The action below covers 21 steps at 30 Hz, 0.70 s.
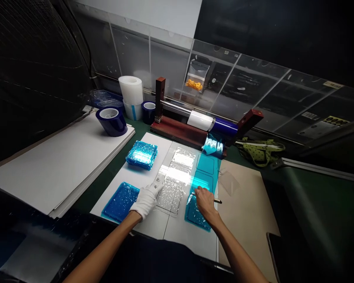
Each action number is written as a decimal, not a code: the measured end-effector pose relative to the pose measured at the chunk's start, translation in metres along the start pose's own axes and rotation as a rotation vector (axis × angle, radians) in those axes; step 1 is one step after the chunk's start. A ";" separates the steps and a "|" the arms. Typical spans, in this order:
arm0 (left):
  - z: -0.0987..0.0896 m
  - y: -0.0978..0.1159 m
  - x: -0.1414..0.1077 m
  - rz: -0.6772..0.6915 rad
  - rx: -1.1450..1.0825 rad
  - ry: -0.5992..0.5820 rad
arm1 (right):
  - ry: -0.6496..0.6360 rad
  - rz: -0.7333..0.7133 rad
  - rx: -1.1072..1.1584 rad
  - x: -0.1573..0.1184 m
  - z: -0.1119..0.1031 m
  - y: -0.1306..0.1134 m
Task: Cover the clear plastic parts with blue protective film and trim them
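Basically, right fingers (200,191) grip pen-like tool (218,201) over blue film (205,164); left fingers (158,188), extended, likely steady clear sheet (170,198) alongside.

Before you, a translucent blue film strip (205,164) lay flat and lengthwise, dark rounded-rectangle outlines showing in it. You held a slim, dark, pen-like tool (217,201) roughly crosswise over its nearer part. To its left, glossy, crinkled clear panels (169,198) lay in a column.
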<state>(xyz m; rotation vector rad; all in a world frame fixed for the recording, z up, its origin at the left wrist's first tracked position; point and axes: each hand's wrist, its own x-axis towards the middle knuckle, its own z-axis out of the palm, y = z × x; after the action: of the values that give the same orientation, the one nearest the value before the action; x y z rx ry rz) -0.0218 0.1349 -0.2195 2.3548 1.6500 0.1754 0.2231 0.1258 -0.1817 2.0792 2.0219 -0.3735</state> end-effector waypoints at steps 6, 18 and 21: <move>0.002 0.003 -0.033 0.024 -0.068 0.048 | -0.058 0.099 0.204 -0.057 0.025 0.001; 0.032 0.014 -0.055 0.114 -0.019 0.093 | -0.170 0.133 0.822 -0.075 0.069 -0.019; 0.031 0.010 -0.050 0.107 0.009 0.121 | -0.279 0.121 1.066 -0.074 0.070 -0.015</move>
<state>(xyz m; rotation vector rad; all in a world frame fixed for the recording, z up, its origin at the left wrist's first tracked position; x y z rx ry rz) -0.0222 0.0804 -0.2438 2.4854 1.5791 0.3377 0.2047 0.0333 -0.2230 2.3943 1.6407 -1.9156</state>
